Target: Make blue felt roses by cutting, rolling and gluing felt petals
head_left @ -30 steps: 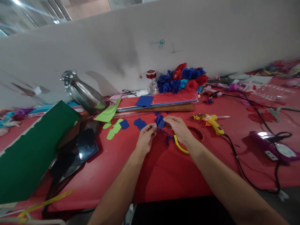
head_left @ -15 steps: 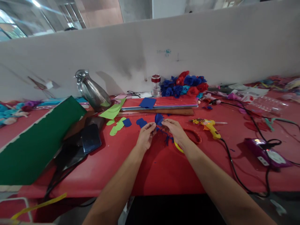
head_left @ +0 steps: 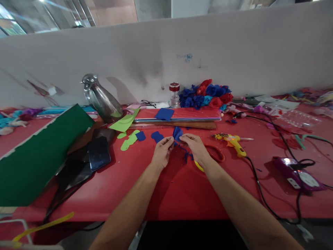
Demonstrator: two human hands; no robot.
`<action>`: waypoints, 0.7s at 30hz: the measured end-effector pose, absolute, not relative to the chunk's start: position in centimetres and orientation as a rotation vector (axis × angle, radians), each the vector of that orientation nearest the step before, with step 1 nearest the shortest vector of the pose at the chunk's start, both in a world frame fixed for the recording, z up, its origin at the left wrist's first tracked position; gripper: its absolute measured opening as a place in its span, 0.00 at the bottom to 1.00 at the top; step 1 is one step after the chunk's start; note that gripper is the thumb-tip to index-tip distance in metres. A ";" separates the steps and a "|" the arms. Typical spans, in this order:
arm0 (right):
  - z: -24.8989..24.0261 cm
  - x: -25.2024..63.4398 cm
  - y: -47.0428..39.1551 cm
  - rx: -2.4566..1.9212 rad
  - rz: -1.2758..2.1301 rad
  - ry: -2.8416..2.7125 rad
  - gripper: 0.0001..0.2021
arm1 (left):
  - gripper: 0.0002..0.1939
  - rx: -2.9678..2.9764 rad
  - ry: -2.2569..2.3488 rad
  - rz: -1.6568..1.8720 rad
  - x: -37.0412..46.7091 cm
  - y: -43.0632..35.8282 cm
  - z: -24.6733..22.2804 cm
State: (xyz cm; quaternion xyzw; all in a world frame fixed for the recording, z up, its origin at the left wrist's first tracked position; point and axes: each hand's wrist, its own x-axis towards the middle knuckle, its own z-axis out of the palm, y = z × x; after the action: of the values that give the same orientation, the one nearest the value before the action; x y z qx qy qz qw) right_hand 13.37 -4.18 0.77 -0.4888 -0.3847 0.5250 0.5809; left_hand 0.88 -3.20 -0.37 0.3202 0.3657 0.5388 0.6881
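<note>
Between my fingertips is a small blue petal piece (head_left: 177, 133), fanned out and creased, its material looking like crepe paper. My left hand (head_left: 163, 149) pinches its left edge, and my right hand (head_left: 194, 147) pinches the right edge. Below lie thin blue scraps (head_left: 185, 154) on the red table. Cut blue petals (head_left: 157, 136) rest just left of my hands, with a blue square (head_left: 141, 136) and light green cut pieces (head_left: 130, 140) farther left. Scissors with a red and yellow handle (head_left: 217, 153) lie partly hidden under my right wrist.
A yellow glue gun (head_left: 237, 144) lies right, its cord running to a purple power strip (head_left: 296, 173). Behind stand a stack of coloured sheets (head_left: 192, 114), a glass jar (head_left: 174, 95), paper flowers (head_left: 208, 95) and a metal jug (head_left: 102, 99). A phone (head_left: 99, 153) and green board (head_left: 44, 159) lie left.
The blue petal looks slightly more spread between my fingers. Both hands stay almost in the same place, while the whole view has shifted a little.
</note>
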 end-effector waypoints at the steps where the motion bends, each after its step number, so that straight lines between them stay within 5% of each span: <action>1: 0.7 13.4 -4.2 -1.141 1.221 -0.898 0.08 | 0.14 0.714 0.829 1.202 0.9 -3.2 -0.4; 21: 0.8 13.7 -4.2 -1.118 1.239 -0.908 0.06 | 0.10 0.493 0.783 1.062 0.8 -3.2 -0.3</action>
State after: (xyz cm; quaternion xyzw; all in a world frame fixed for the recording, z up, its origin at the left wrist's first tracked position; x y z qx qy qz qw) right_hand 13.74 -4.16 0.84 -0.4787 -0.3887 0.5303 0.5818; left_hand 0.80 -3.19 -0.27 0.2267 0.3600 0.4883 0.7620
